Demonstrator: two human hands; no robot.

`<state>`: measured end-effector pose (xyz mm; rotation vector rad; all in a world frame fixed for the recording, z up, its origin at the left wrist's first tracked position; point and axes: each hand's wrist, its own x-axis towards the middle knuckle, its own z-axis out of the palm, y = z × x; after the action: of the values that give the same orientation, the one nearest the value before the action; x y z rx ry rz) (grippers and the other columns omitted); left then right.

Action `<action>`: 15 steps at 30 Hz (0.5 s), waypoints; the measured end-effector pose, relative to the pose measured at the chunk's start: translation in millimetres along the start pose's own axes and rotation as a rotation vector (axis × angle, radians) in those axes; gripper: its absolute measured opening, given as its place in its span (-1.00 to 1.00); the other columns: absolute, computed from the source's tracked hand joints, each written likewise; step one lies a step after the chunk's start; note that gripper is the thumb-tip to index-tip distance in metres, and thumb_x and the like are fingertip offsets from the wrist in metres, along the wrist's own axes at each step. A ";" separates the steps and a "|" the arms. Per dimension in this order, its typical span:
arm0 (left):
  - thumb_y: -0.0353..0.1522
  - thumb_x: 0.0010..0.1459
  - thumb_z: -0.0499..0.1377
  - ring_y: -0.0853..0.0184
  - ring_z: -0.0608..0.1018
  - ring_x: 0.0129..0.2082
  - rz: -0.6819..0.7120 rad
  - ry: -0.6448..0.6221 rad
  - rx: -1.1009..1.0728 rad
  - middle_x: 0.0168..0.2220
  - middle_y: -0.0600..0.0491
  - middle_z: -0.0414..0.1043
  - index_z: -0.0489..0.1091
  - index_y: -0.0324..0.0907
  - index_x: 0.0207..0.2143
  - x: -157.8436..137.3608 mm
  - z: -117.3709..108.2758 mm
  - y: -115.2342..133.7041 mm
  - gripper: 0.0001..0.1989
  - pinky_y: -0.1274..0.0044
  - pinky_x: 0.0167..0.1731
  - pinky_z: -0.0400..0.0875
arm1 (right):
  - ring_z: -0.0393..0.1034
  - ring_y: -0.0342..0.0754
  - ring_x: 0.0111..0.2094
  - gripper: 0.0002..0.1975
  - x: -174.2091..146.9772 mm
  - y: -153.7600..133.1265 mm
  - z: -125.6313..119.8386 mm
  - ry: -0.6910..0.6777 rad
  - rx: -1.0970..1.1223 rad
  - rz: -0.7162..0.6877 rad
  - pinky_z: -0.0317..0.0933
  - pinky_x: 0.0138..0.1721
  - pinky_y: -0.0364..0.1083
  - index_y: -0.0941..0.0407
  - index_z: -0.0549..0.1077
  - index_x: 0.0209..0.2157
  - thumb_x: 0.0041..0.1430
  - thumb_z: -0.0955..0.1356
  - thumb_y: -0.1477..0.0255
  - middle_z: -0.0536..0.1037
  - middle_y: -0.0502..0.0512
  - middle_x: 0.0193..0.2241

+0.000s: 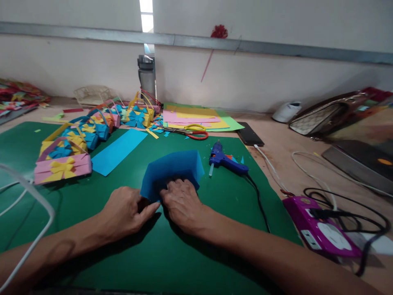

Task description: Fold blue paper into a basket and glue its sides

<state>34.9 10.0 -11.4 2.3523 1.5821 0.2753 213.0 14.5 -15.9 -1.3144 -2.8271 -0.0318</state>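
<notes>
A folded piece of blue paper (173,164), bent into an open box-like shape, stands on the green mat in front of me. My left hand (130,209) grips its lower left corner, the thumb pressed along the near edge. My right hand (182,203) reaches inside the fold, and its fingertips are hidden against the paper. Just right of the paper lies a blue glue gun (229,159) with a clear glue stick poking out. A flat strip of blue paper (119,151) rests to the left.
Several small paper baskets with bows (66,168) line the left side. Scissors (196,132) lie by stacked coloured sheets (196,116). A phone (250,134), a purple power strip (321,227) and black cords are on the right. A white cable (39,200) crosses at left.
</notes>
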 end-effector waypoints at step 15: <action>-0.38 0.05 -0.04 0.47 0.09 -0.67 0.147 0.006 -0.206 -0.70 0.21 0.02 0.04 -0.16 -0.62 2.7 -5.5 -9.8 -0.79 0.57 -0.58 -0.07 | 0.25 0.12 0.00 -0.69 7.4 1.8 -13.8 -0.097 -0.022 0.003 0.06 0.02 0.14 0.18 0.42 -0.08 0.24 0.16 0.55 0.44 0.29 -0.07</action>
<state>25.7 16.7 -9.6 2.3097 1.3162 0.4546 209.7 20.9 -1.9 -1.3604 -2.9126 0.0008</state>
